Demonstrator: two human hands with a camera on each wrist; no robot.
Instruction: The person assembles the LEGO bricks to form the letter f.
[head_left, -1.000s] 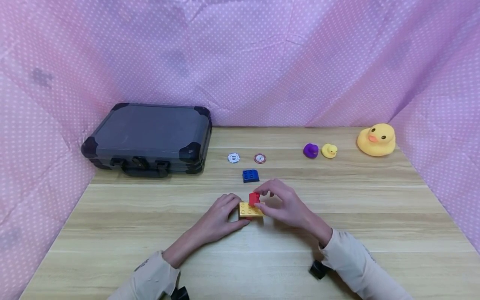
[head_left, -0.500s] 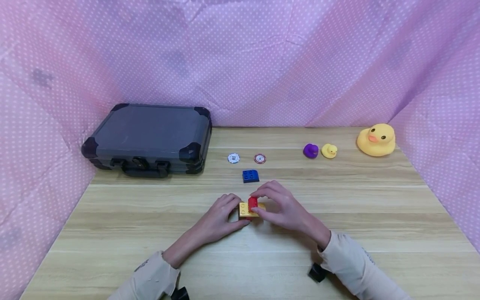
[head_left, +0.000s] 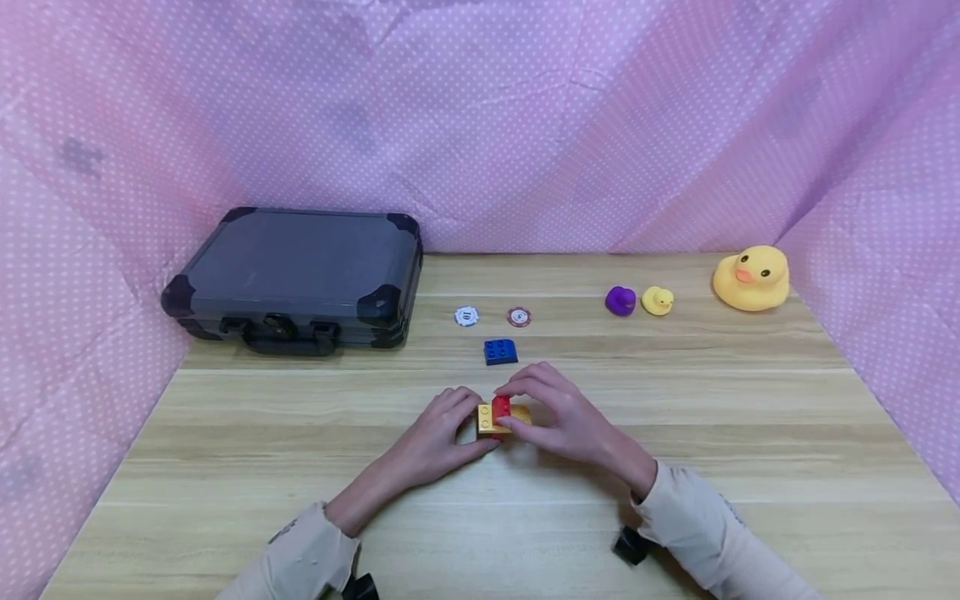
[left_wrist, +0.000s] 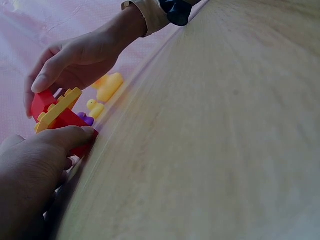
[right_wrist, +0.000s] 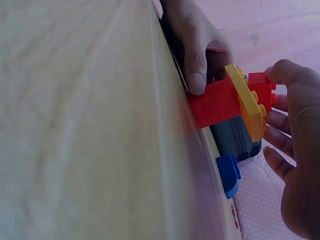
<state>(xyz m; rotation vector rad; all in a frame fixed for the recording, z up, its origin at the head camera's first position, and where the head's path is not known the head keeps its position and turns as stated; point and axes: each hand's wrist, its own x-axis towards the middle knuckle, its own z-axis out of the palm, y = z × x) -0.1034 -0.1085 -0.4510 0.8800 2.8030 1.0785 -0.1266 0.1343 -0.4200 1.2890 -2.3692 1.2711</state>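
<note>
Small red brick: seated on top of the yellow plate, pinched between thumb and fingertips of the right hand.
Yellow plate: flat studded piece, resting on a lower red brick; stack standing on the wooden table, near its middle, between both hands.
Right hand: fingers curled over the stack from the right, thumb pressed on the small red brick.
Left hand: curled against the left side of the stack, thumb gripping the lower red brick at table level.
Blue brick: lying just behind the stack, apart from it.
Two poker chips: flat on the table, beyond the blue brick, side by side.
Black case: closed, at the far left of the table.
Purple duck and small yellow duck: far right, close together.
Large yellow duck: near the far right corner.
Backdrop: pink dotted cloth on three sides.
</note>
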